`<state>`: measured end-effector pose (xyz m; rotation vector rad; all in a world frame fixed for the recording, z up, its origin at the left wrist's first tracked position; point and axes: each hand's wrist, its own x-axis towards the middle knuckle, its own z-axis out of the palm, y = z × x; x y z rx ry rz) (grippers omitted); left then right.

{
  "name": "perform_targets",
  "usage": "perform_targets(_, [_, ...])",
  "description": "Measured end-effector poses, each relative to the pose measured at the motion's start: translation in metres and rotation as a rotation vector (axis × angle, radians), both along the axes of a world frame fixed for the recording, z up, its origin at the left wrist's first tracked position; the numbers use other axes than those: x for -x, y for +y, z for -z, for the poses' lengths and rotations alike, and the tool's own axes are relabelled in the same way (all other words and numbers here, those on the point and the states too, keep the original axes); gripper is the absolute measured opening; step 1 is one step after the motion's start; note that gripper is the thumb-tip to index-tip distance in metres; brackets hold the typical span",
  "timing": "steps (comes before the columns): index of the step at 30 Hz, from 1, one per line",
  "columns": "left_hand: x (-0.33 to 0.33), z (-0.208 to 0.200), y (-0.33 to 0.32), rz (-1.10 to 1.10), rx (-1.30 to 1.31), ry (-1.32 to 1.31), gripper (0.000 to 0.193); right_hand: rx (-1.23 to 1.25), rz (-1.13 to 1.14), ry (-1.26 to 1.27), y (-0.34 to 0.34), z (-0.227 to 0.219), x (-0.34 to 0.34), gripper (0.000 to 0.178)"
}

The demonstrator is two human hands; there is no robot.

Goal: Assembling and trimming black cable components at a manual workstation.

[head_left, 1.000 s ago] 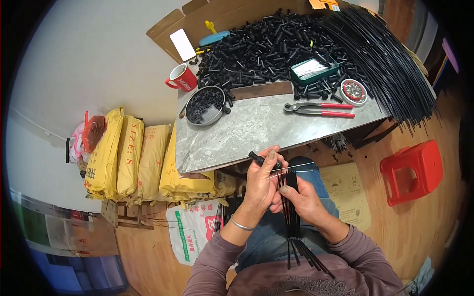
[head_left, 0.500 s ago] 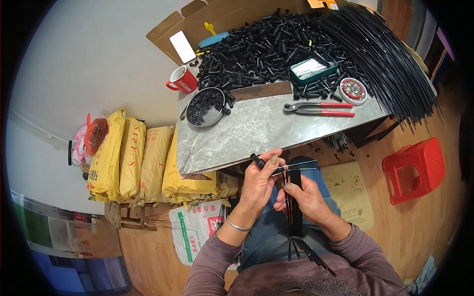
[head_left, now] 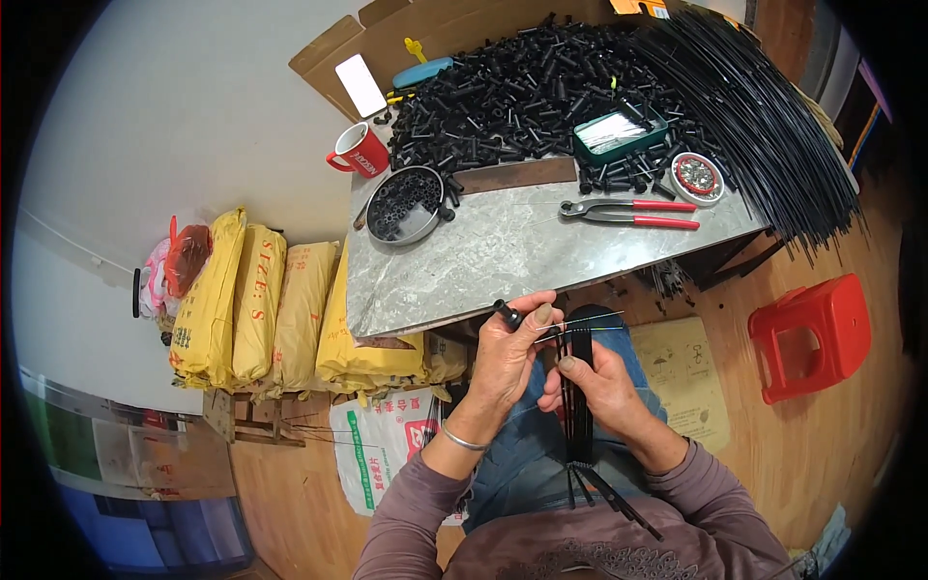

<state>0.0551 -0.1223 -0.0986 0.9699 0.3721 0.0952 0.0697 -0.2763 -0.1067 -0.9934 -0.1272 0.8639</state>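
My left hand is closed round a short black plastic tube, its end jutting out past the fingers. Between that thumb and forefinger I pinch thin wires, which stretch right across the top of a bundle of thin black rods. My right hand grips this bundle near its upper end, thumb pressed on the front. The rods hang over my lap; below a narrow joint row their lower ends fan out. How the wires join the tube is hidden by my fingers.
On the grey table are a heap of black plastic tubes, long black rods, red-handled pincers, a round bowl, a green box, a small tub and a red mug. Right stands a red stool.
The view has shifted slightly. Both hands keep their grips in nearly the same place; the left hand and the black tube have turned a little.
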Motion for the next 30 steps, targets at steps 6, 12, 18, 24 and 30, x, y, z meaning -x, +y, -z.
perform_targets(6, [0.002,-0.006,0.007,0.042,-0.041,0.04,0.034,0.024,0.008,-0.054,-0.001,0.004,-0.001,0.02])
perform_targets(12, [0.0,-0.01,0.012,0.075,-0.088,0.0,0.034,0.007,0.016,-0.054,0.0,-0.003,0.0,0.025])
perform_targets(18, [0.0,-0.014,0.012,0.063,-0.049,0.067,0.036,-0.02,0.055,-0.076,0.0,0.002,-0.001,0.025])
perform_targets(24, [0.021,-0.012,0.006,0.127,-0.352,0.198,0.031,-0.019,0.062,-0.078,0.001,0.003,0.002,0.029])
perform_targets(30, [0.022,-0.009,-0.003,0.003,-0.278,0.052,0.024,0.37,0.08,-0.835,-0.004,0.001,-0.016,0.018])
